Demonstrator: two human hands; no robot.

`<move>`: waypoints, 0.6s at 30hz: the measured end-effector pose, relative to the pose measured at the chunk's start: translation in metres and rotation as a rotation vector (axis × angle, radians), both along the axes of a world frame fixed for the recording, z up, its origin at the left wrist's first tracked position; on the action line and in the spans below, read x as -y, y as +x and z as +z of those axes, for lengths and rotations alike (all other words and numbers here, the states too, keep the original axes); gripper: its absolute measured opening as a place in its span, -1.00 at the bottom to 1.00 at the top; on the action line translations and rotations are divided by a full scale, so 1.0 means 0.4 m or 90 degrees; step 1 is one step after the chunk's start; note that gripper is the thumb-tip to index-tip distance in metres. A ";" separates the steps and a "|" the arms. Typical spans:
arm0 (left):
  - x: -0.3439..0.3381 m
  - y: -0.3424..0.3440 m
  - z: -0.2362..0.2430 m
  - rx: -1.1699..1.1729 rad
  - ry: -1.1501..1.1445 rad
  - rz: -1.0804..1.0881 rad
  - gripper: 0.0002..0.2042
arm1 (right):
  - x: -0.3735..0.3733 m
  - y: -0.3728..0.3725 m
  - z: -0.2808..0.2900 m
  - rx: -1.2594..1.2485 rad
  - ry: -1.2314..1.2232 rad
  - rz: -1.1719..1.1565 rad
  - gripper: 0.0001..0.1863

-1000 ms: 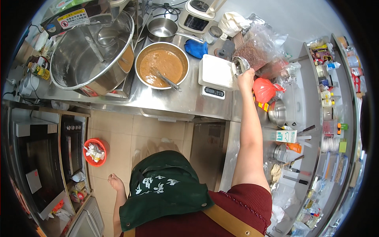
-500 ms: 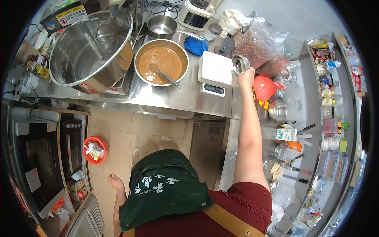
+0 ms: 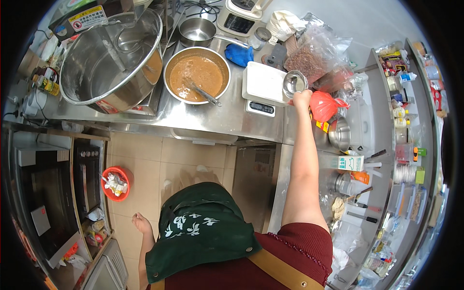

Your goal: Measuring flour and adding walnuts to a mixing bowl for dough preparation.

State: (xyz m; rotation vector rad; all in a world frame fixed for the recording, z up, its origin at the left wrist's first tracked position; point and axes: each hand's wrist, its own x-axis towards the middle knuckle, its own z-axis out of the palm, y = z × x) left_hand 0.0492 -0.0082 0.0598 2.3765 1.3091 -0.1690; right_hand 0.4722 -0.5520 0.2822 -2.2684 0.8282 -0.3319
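Note:
My right hand (image 3: 302, 98) reaches out to the far right and is closed on the rim of a small steel bowl (image 3: 295, 83). The bowl's mouth faces up, beside the right edge of a white rectangular tub (image 3: 247, 84). That tub rests on a digital scale (image 3: 261, 108); its pale inside shows no clear detail. My left hand (image 3: 141, 223) hangs low at my left side over the floor, fingers loosely bent and apart, with nothing in it. A wide steel bowl (image 3: 227, 86) of brown batter stands left of the scale, with a whisk (image 3: 205, 93) resting in it.
A large mixer bowl (image 3: 84, 102) stands far left, a saucepan (image 3: 197, 32) behind the batter. Near my right hand are a red plastic bag (image 3: 323, 106), a bag of brown bits (image 3: 307, 60) and a steel basin (image 3: 341, 134). A red bin (image 3: 126, 193) stands on the floor.
My right hand has shifted slightly to the right and nearer. The small steel bowl has turned from tilted to mouth up. The left hand has stayed put.

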 end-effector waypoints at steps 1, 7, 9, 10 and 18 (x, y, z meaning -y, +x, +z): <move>0.000 0.002 0.004 -0.006 0.003 -0.001 -0.67 | -0.007 0.000 -0.003 0.001 -0.016 -0.007 -0.77; 0.014 0.020 0.031 0.000 -0.002 0.012 -0.68 | 0.000 0.012 -0.023 -0.057 -0.050 -0.019 -0.74; 0.016 0.022 0.028 0.003 -0.007 0.014 -0.67 | 0.061 0.029 -0.087 0.031 -0.189 0.018 -0.72; 0.015 0.015 0.019 0.010 -0.005 0.006 -0.67 | 0.075 0.037 -0.101 0.031 -0.188 0.018 -0.72; 0.029 -0.006 0.004 0.006 -0.004 0.022 -0.65 | -0.047 0.013 0.006 -0.070 -0.075 0.012 -0.70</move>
